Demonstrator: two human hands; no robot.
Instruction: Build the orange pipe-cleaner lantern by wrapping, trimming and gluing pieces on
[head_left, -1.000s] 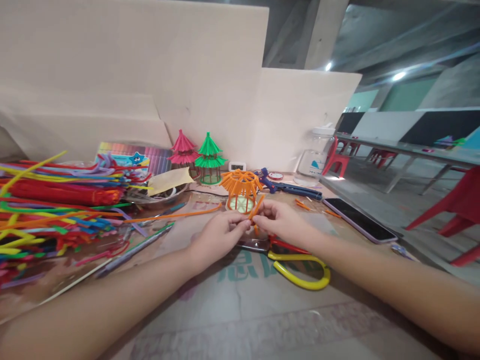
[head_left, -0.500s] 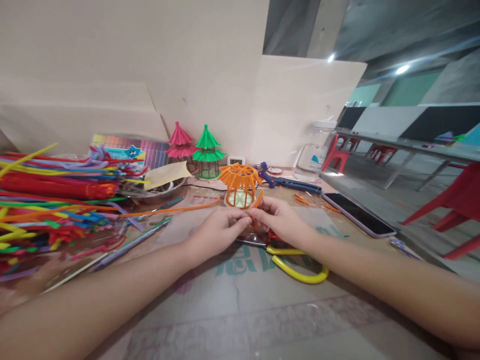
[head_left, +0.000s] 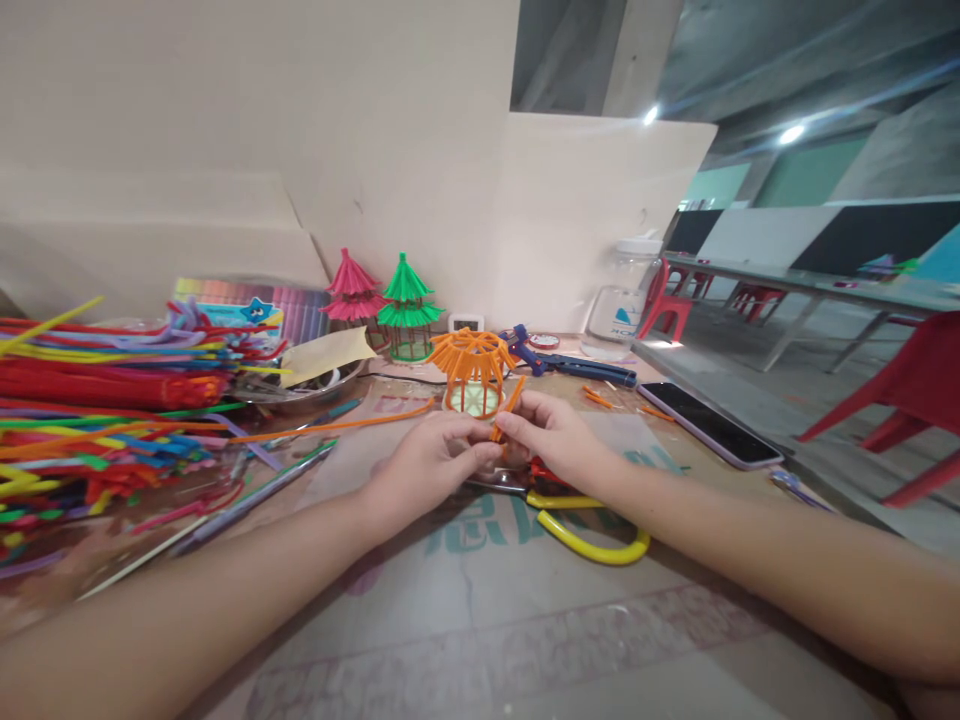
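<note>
Between the fingertips of my right hand [head_left: 546, 428] is a short orange pipe cleaner piece [head_left: 510, 402], tilted upward. My left hand [head_left: 442, 452] is closed beside it, its thumb and finger meeting the lower end of the same piece. Just behind my hands stands an orange pipe cleaner pavilion [head_left: 472, 357] with an open-topped roof, thin posts and a pale round base. Scissors with yellow handles [head_left: 592, 545] lie under and beside my right hand, their blades partly hidden. A long orange pipe cleaner [head_left: 337, 424] stretches out to the left of my left hand.
Bundles of coloured pipe cleaners [head_left: 112, 400] fill the left side. Pink [head_left: 351, 290] and green [head_left: 406, 305] pavilions stand at the back, near a glue gun [head_left: 525, 348]. To the right are a water bottle [head_left: 621, 305], a phone [head_left: 709, 425] and orange scraps [head_left: 598, 398].
The whole view has shifted slightly, so everything sits a little further left. My hands keep the orange piece in front of the pavilion, with only a small change of finger position.
</note>
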